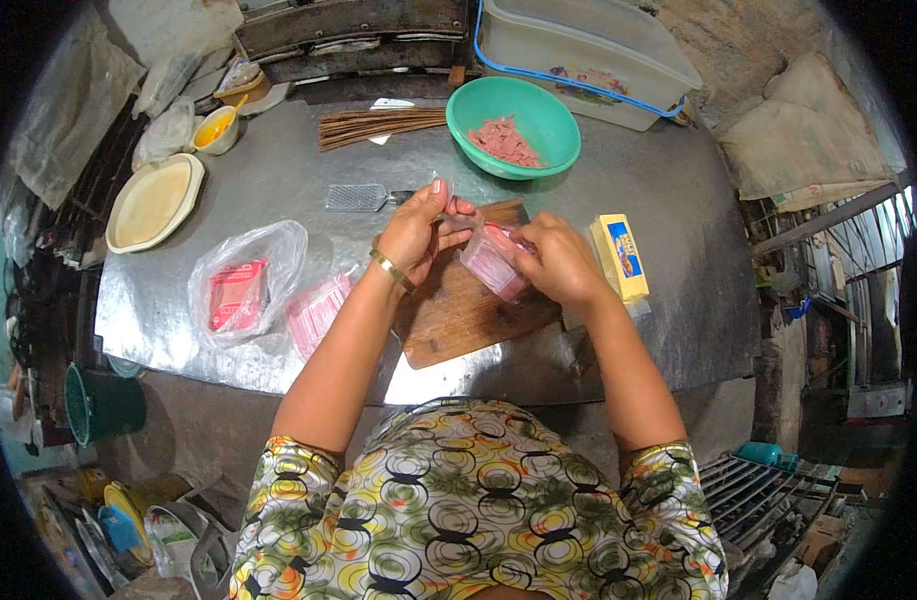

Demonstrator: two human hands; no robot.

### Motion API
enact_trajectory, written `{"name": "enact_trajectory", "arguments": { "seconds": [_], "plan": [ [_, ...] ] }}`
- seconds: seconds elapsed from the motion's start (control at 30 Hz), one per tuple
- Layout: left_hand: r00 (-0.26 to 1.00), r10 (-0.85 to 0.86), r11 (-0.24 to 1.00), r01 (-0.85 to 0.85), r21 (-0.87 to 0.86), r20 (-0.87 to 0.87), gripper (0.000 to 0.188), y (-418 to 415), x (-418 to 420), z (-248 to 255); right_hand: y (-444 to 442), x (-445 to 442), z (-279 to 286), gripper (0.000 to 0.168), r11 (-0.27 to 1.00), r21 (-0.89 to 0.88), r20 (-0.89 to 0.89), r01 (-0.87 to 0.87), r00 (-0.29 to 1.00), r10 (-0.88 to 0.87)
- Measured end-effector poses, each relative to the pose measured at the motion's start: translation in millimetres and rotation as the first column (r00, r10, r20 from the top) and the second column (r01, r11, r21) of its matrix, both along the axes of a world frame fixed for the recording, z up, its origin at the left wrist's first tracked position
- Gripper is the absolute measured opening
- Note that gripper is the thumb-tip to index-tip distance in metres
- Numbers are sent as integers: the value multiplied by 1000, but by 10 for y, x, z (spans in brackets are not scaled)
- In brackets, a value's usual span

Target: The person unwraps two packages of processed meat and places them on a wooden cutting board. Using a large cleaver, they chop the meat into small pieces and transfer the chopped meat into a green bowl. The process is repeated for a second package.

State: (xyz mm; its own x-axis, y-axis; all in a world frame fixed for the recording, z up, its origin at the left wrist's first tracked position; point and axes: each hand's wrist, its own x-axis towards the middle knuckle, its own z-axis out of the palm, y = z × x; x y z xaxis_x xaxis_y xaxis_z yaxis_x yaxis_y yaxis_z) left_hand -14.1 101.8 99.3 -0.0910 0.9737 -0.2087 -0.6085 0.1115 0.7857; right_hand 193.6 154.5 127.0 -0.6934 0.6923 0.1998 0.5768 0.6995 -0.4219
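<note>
Above a wooden cutting board (458,322), my left hand (421,229) pinches the upper end of a clear plastic packet of pink meat (496,266). My right hand (559,259) grips the packet's right side. A green plastic bowl (514,127) with chopped pink meat (507,142) stands beyond the board. Left of the board, partly behind my left forearm, lies a pink printed plastic wrapper (319,311). Farther left, a clear plastic bag (278,247) holds a red and pink packet (237,296). A flat metal grater (355,198) lies beyond my left hand.
A yellow boxed block of cheese (619,259) is right of the board. Thin brown sticks (383,126) lie left of the bowl. A lidded plastic container (586,67) stands at the back. A cream tray (154,202) and a small cup of orange contents (216,130) sit at the left edge.
</note>
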Motion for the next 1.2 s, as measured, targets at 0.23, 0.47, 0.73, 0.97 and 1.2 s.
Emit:
{"name": "enact_trajectory", "arguments": {
  "seconds": [0.23,0.47,0.73,0.97,1.2],
  "plan": [
    [998,-34,999,35,33,-45,31,-17,26,96,34,-67,91,27,998,-64,167,-18,986,28],
    [995,-93,991,97,91,-41,29,13,66,75,93,-245,-159,33,996,-91,215,18,977,2],
    [986,-91,975,117,189,-140,31,146,223,-37,377,-322,-97,29,841,-541,203,16,973,112],
    [920,157,986,-168,0,-359,54,-34,211,-464,542,492,-1156,29,99,-958,-286,-270,852,-438],
    [983,-52,994,69,-89,178,45,-276,384,-582,-21,169,-966,40,118,-790,-544,-601,599,-588]
  ]
}}
